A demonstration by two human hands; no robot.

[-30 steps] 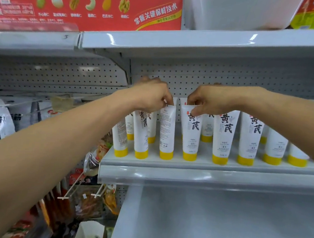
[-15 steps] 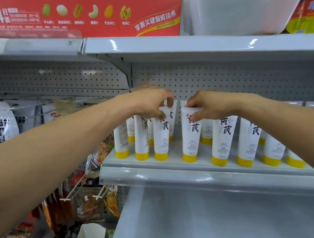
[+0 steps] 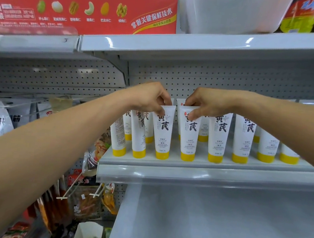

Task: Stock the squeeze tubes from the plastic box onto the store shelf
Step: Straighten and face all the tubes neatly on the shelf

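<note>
**Each tube hangs straight below its hand**

The left hand (image 3: 150, 97) pinches the flat top of a white squeeze tube with a yellow cap (image 3: 162, 132). The right hand (image 3: 205, 104) pinches its right neighbour (image 3: 188, 136). Both stand upright, cap down, in the near row on the grey metal shelf (image 3: 204, 172).

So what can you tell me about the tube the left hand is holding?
The tube is white, plastic by its look, flat and wide on top, tapering to the yellow cap it stands on. Large black characters and small print face front. It stands upright in the front row on the grey shelf; the left hand pinches its top edge.
</note>
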